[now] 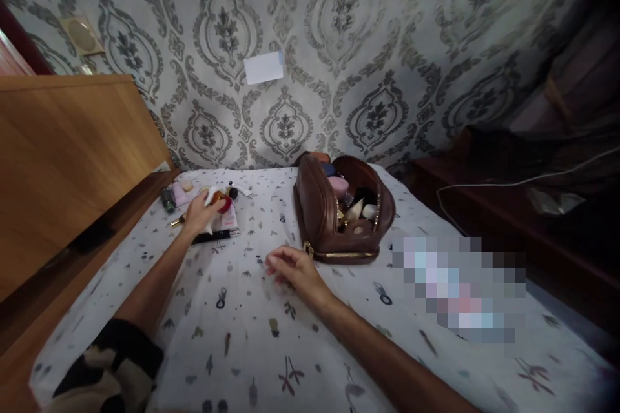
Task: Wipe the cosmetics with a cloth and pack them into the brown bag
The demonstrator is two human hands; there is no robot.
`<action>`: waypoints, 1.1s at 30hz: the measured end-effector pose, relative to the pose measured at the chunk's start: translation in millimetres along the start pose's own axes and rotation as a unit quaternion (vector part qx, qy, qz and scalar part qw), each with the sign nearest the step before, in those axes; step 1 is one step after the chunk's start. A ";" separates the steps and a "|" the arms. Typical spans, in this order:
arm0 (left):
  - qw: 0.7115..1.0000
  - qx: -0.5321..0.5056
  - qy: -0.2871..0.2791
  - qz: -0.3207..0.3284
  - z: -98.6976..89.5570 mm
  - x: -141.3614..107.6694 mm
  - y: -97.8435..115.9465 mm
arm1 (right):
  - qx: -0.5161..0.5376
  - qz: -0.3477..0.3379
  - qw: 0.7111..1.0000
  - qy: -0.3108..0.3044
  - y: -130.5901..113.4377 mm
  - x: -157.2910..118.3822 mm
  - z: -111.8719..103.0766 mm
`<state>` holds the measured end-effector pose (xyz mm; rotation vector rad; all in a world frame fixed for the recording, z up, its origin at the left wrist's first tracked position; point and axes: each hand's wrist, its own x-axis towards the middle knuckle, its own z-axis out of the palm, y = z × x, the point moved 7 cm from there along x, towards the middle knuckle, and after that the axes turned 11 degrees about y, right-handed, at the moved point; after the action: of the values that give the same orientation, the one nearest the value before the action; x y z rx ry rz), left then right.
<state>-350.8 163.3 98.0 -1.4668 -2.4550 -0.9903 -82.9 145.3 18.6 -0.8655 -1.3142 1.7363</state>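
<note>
My left hand (199,213) is over a cluster of cosmetics at the far left, its fingers closed round a small red-and-amber container (221,202). Close to it lie a black pen-like tube (216,236), a gold-coloured slim item (178,221), a green bottle (168,200) and a pink tube (180,195). Nearer the middle, my right hand (295,271) hovers above the cloth with loosely bent fingers and nothing visible in them. Just beyond it stands a brown cosmetic bag (314,206), unzipped, holding a pink round item (338,187) and a white-capped item (369,211).
Under everything is a white patterned cloth (242,335). A wooden panel (82,161) borders the left side, a papered wall (285,110) the back. At right are a blurred-out patch (450,284), a dark ledge (484,206) and a white cable (523,179).
</note>
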 end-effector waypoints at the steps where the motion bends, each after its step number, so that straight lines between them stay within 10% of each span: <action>1: 0.998 -0.056 -0.025 0.017 1.7 -14.0 12.6 | 0.045 0.021 0.999 0.005 0.8 -0.7 -0.9; 4: 0.932 -0.327 -0.152 0.034 8.3 -63.6 57.8 | 0.164 0.075 0.984 -0.001 0.1 -5.2 1.1; 7: 0.888 -0.382 -0.240 0.085 9.0 -105.9 97.9 | 0.221 0.099 0.970 -0.033 -3.1 -9.9 5.3; 13: 0.929 -0.238 -0.081 0.272 -6.7 -134.1 125.2 | 0.229 0.080 0.970 -0.027 -3.8 -13.5 0.8; 19: 0.895 -0.161 -0.021 0.415 -1.8 -159.3 130.9 | 0.129 -0.026 0.991 0.005 -7.5 -10.8 -6.3; 27: 0.883 -0.422 -0.195 0.061 23.8 -130.2 101.6 | 0.112 -0.017 0.992 -0.062 -3.4 -12.3 0.6; 33: 0.825 -0.534 -0.136 -0.126 46.3 -141.6 82.7 | 0.147 -0.025 0.989 0.001 -9.2 -15.1 -0.9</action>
<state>-198.1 111.1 43.0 -1.5510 -2.3410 -2.6812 -73.5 133.8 28.3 -0.6592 -1.0341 1.8311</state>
